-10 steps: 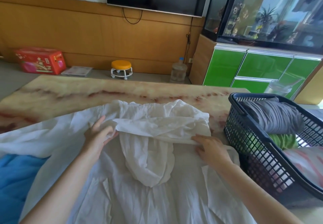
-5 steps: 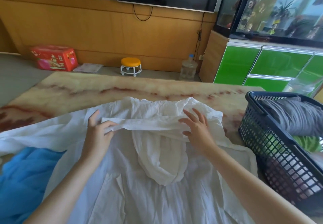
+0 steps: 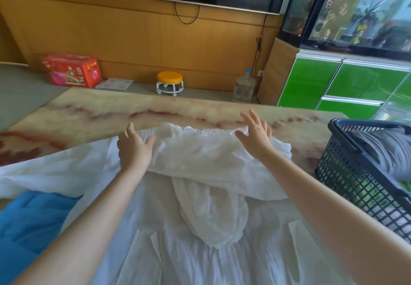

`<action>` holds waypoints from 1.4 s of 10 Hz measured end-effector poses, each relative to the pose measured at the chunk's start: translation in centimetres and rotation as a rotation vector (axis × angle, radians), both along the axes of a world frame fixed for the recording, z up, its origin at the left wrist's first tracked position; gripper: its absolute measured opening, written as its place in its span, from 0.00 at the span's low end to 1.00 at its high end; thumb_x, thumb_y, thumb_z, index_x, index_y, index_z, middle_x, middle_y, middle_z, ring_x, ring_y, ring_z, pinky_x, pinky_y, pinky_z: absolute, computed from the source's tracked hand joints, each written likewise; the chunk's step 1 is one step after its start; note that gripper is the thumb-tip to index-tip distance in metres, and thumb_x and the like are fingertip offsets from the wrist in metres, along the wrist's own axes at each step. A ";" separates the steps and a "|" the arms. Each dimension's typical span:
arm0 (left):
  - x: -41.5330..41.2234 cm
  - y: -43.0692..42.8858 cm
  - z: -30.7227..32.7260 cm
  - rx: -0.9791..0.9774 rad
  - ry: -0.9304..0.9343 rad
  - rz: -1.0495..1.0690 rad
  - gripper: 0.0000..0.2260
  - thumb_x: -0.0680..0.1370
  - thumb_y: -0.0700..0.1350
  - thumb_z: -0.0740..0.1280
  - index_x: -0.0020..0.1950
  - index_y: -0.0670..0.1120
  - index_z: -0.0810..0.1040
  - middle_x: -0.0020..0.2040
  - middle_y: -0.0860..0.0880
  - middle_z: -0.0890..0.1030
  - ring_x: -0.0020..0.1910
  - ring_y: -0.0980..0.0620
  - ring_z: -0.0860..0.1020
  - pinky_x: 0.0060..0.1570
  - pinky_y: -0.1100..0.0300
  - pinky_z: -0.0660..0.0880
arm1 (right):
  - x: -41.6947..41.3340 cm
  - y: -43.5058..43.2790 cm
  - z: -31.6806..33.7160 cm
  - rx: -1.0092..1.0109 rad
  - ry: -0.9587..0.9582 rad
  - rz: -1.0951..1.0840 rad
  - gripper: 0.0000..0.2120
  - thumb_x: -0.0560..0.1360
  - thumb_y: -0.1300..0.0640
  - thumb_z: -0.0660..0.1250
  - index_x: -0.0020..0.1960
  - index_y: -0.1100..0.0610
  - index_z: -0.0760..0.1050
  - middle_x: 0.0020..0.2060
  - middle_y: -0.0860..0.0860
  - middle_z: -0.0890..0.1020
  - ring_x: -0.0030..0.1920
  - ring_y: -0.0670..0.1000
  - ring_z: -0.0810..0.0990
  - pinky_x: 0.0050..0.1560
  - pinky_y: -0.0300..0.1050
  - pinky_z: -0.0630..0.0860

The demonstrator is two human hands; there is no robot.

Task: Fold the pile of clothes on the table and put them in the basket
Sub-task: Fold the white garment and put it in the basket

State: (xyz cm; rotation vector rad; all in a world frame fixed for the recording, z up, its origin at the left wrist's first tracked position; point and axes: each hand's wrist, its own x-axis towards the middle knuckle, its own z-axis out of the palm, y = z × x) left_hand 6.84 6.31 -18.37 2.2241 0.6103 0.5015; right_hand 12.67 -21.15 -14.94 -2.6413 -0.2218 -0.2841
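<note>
A large white garment (image 3: 200, 229) lies spread over the marble table (image 3: 89, 116), its far part folded back into a band across the middle. My left hand (image 3: 133, 149) rests on the band's left end, fingers apart. My right hand (image 3: 255, 136) hovers over the band's right end, fingers spread, holding nothing. A blue cloth (image 3: 29, 224) lies under the garment at the near left. At the right stands a dark plastic basket (image 3: 347, 173) holding a folded grey piece (image 3: 382, 151) and a green one.
Beyond the table's far edge are a red box (image 3: 71, 70), a small orange-topped stool (image 3: 170, 82) and a water bottle (image 3: 244, 86) on the floor. Green cabinets (image 3: 333, 84) stand at the right under a fish tank.
Both hands have let go of the folded edge and moved farther away along the band, fingers now spread. The view has shifted left, pushing the basket toward the right edge.
</note>
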 end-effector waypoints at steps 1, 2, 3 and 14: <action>-1.4 -0.3 -2.3 0.336 -0.045 -0.234 0.22 0.76 0.51 0.66 0.67 0.43 0.73 0.66 0.41 0.73 0.69 0.40 0.66 0.66 0.45 0.63 | -5.3 -2.9 -2.9 0.028 -0.006 0.141 0.28 0.78 0.44 0.62 0.75 0.50 0.59 0.77 0.47 0.50 0.76 0.49 0.48 0.74 0.51 0.49; -3.5 -1.1 -4.8 0.459 0.164 -0.527 0.23 0.80 0.57 0.57 0.73 0.51 0.66 0.75 0.47 0.62 0.75 0.48 0.57 0.71 0.50 0.54 | -9.8 -7.2 -5.6 -0.097 0.221 0.183 0.32 0.77 0.38 0.57 0.76 0.45 0.49 0.75 0.41 0.41 0.74 0.42 0.44 0.74 0.45 0.45; -4.6 -1.3 -6.1 0.588 0.409 -0.532 0.26 0.81 0.59 0.49 0.77 0.54 0.49 0.78 0.49 0.46 0.77 0.51 0.44 0.73 0.53 0.44 | -11.1 -11.0 -7.4 -0.324 0.426 0.077 0.41 0.68 0.26 0.35 0.76 0.46 0.37 0.73 0.44 0.35 0.74 0.44 0.37 0.72 0.41 0.38; 10.3 -32.2 0.4 0.349 0.152 -0.836 0.23 0.78 0.55 0.62 0.71 0.46 0.67 0.67 0.45 0.72 0.67 0.45 0.68 0.66 0.53 0.60 | -7.8 -14.3 -8.0 0.036 0.118 -0.230 0.21 0.77 0.66 0.56 0.67 0.53 0.70 0.61 0.59 0.68 0.59 0.59 0.69 0.58 0.51 0.69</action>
